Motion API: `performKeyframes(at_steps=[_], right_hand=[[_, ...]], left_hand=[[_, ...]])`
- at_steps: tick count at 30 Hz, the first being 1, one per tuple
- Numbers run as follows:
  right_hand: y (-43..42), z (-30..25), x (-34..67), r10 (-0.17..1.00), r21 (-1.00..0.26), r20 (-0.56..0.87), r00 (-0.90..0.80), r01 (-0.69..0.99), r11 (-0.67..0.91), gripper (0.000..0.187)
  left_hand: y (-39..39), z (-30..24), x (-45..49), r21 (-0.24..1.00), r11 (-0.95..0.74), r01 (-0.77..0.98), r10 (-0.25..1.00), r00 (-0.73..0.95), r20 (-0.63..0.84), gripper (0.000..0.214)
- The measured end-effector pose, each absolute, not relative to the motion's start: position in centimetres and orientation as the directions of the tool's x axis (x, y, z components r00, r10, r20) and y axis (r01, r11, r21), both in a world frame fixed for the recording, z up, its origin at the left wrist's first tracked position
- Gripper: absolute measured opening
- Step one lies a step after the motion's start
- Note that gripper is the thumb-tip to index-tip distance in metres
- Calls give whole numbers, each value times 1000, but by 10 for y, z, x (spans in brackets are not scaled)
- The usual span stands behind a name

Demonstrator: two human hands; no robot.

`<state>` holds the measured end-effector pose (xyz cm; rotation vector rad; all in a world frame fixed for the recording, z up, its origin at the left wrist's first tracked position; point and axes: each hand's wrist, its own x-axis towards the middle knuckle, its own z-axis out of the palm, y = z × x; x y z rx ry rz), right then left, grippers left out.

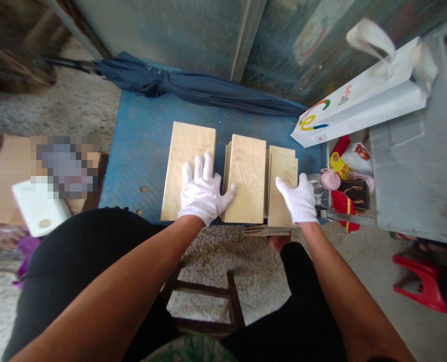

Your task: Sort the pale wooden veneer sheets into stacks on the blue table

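Lengthwise, the left plywood stack (pixel 187 146), middle stack (pixel 249 176) and right stack (pixel 279 208) point away across the worktop (pixel 132 151), the spread left hand (pixel 204 195) spanning two, the parted-fingered right hand (pixel 301 200) edging the last, neither visibly gripping.

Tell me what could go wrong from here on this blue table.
The right stack looks uneven and sits at the near edge of the blue table, so a nudge from the right hand might slide boards off. The left hand spans the left stack, its thumb reaching the middle stack, so it could shift both. The umbrella overhangs the table's left end and might get knocked.
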<state>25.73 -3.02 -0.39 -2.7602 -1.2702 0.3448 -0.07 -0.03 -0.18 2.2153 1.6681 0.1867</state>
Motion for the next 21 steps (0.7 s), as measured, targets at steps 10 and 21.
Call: performKeyframes(at_steps=[10, 21], right_hand=[[-123, -16, 228, 737, -66, -298, 606, 758, -649, 99], [-116, -27, 222, 795, 32, -173, 581, 810, -585, 93]], left_hand=[[0, -1, -1, 311, -268, 912, 948, 307, -82, 56], [1, -1, -1, 293, -274, 916, 951, 304, -60, 53]])
